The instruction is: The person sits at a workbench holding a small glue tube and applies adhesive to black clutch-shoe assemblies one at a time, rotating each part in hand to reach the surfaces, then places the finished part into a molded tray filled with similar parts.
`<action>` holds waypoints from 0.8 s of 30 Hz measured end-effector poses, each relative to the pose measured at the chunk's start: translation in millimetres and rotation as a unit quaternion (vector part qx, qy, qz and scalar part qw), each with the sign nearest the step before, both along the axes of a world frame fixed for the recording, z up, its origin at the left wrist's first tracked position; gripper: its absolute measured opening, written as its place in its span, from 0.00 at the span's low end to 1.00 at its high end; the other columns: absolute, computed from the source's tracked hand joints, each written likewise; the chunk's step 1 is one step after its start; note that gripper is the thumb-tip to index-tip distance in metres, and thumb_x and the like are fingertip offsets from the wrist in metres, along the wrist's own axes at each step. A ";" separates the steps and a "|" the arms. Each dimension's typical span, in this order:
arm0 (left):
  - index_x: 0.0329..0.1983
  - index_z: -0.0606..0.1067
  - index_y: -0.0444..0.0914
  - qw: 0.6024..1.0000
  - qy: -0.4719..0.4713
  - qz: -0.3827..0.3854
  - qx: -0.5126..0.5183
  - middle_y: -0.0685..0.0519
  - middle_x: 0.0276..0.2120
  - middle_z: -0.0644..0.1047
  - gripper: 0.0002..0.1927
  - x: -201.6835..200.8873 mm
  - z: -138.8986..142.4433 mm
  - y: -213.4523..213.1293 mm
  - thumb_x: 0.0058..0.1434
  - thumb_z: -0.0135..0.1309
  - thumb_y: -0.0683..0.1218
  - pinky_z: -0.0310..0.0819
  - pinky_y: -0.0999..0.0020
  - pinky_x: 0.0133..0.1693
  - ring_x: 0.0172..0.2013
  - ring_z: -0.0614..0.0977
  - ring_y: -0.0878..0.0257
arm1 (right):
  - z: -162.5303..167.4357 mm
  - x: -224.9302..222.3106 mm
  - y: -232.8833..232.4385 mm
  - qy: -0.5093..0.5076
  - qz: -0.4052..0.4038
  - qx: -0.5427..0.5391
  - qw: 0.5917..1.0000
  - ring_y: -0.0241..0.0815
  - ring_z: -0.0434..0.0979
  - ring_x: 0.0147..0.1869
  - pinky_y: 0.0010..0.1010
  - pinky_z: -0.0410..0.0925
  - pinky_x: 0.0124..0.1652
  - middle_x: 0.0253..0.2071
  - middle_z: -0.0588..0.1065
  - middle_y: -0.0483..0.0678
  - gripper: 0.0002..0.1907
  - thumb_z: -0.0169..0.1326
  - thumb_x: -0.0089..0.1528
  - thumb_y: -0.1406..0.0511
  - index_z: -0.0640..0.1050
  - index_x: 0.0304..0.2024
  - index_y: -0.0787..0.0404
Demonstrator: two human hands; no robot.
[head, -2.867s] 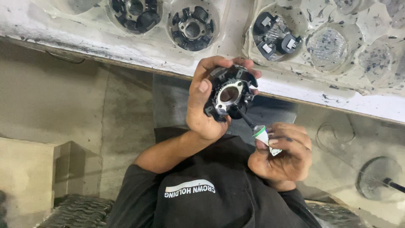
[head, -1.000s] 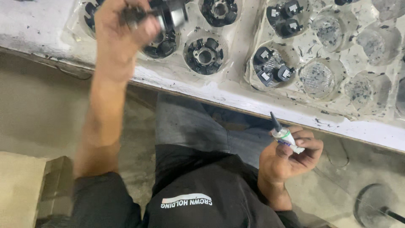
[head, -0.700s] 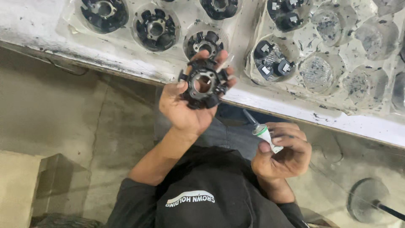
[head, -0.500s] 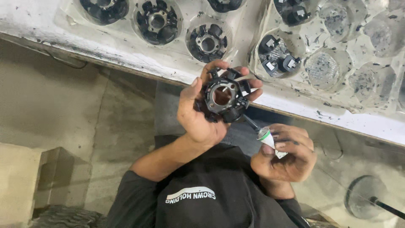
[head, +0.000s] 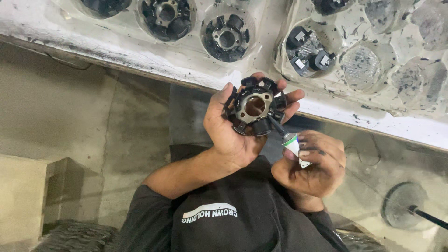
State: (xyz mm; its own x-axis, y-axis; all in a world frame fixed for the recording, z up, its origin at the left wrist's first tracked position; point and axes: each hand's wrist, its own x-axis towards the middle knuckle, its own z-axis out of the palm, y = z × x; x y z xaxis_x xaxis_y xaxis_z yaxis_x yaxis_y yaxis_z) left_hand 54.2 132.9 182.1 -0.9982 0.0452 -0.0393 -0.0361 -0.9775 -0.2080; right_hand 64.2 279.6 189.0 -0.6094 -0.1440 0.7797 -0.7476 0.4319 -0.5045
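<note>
The top edge cuts off the far black parts (head: 105, 5); the right hand (head: 310, 165) hides most of the small tube (head: 293, 145).

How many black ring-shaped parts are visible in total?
4, perhaps more hidden: one in the left hand, namely the held part; three in the tray at the top edge.

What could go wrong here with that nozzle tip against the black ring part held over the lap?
1. The left hand holds the black ring part by fingertips at its rim, off the bench edge; a slip would likely drop it.
2. The right hand presses the small tube with its dark nozzle at the ring's edge; too much squeeze may smear neighbouring poles or fingers.
3. Both hands work unsupported in the air, so the nozzle may wander.
</note>
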 end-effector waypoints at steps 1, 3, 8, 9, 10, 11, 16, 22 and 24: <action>0.61 0.68 0.31 1.000 -0.002 -0.003 0.000 0.34 0.56 0.73 0.26 -0.1 -1.3 0.1 0.77 0.44 0.59 0.68 0.38 0.68 0.65 0.71 0.30 | 0.2 -0.1 0.2 0.001 0.000 0.000 1.000 0.47 0.76 0.40 0.37 0.78 0.40 0.38 0.70 0.52 0.15 0.54 0.55 0.78 0.64 0.40 0.64; 0.61 0.68 0.31 1.000 0.000 -0.009 0.007 0.34 0.56 0.73 0.26 0.1 -3.8 0.1 0.77 0.44 0.59 0.67 0.38 0.69 0.65 0.71 0.30 | 0.1 -0.5 0.7 0.004 -0.003 0.001 1.000 0.47 0.76 0.40 0.37 0.78 0.40 0.37 0.70 0.52 0.15 0.53 0.55 0.78 0.64 0.39 0.64; 0.60 0.68 0.32 1.000 0.002 -0.014 0.020 0.35 0.56 0.73 0.26 0.7 -5.4 -0.6 0.77 0.44 0.59 0.65 0.38 0.70 0.65 0.70 0.31 | -2.6 -2.1 0.7 0.003 0.000 -0.017 1.000 0.46 0.75 0.38 0.37 0.77 0.39 0.36 0.70 0.51 0.15 0.54 0.55 0.78 0.64 0.39 0.64; 0.60 0.68 0.32 1.000 -0.001 -0.014 0.016 0.35 0.56 0.73 0.26 0.5 -5.1 -0.6 0.77 0.44 0.59 0.65 0.38 0.70 0.66 0.70 0.30 | -3.3 -2.0 0.3 0.004 -0.002 -0.018 1.000 0.46 0.75 0.39 0.37 0.78 0.39 0.37 0.70 0.51 0.15 0.54 0.55 0.78 0.64 0.39 0.64; 0.61 0.68 0.32 1.000 -0.003 -0.013 0.013 0.35 0.56 0.73 0.26 0.4 -4.6 -0.6 0.77 0.44 0.60 0.65 0.38 0.70 0.67 0.70 0.30 | -3.8 -1.6 -0.1 0.004 -0.005 -0.019 1.000 0.46 0.75 0.39 0.37 0.78 0.39 0.37 0.70 0.51 0.15 0.55 0.56 0.78 0.64 0.39 0.64; 0.61 0.68 0.32 1.000 -0.004 -0.015 0.016 0.35 0.57 0.73 0.26 0.2 -4.2 -0.7 0.77 0.44 0.60 0.65 0.38 0.70 0.67 0.70 0.30 | -4.1 -1.1 -0.5 0.005 -0.008 -0.019 1.000 0.46 0.75 0.39 0.36 0.78 0.39 0.37 0.70 0.51 0.15 0.55 0.56 0.78 0.64 0.40 0.64; 0.61 0.68 0.32 0.999 -0.011 -0.025 0.023 0.35 0.57 0.72 0.27 -0.2 -3.5 -1.9 0.76 0.44 0.60 0.64 0.38 0.70 0.67 0.70 0.31 | -2.9 -1.2 0.4 -0.010 0.014 -0.014 1.000 0.47 0.75 0.40 0.36 0.78 0.38 0.38 0.70 0.52 0.14 0.56 0.57 0.77 0.65 0.39 0.65; 0.61 0.68 0.33 0.999 -0.019 -0.030 0.030 0.35 0.57 0.72 0.31 -0.7 -4.4 -3.3 0.73 0.45 0.63 0.66 0.40 0.70 0.65 0.70 0.33 | -1.3 1.2 3.0 -0.037 0.014 0.003 0.999 0.47 0.76 0.40 0.34 0.76 0.39 0.39 0.71 0.52 0.14 0.58 0.57 0.77 0.66 0.39 0.65; 0.61 0.68 0.33 1.000 -0.016 -0.016 0.005 0.35 0.58 0.72 0.32 -2.7 -3.3 -5.9 0.72 0.46 0.65 0.67 0.39 0.69 0.66 0.71 0.32 | -2.5 5.0 2.7 -0.064 0.011 -0.020 0.998 0.46 0.77 0.41 0.33 0.75 0.40 0.41 0.72 0.52 0.15 0.60 0.60 0.75 0.67 0.41 0.65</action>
State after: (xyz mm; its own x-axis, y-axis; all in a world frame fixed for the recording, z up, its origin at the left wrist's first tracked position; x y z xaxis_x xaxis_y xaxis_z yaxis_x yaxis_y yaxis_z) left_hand 51.5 127.0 178.8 -0.9945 0.0769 -0.0707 -0.0598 -0.9739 -0.2187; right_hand 69.2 282.3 186.5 -0.7010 -0.1280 0.7016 -0.6852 0.3936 -0.6128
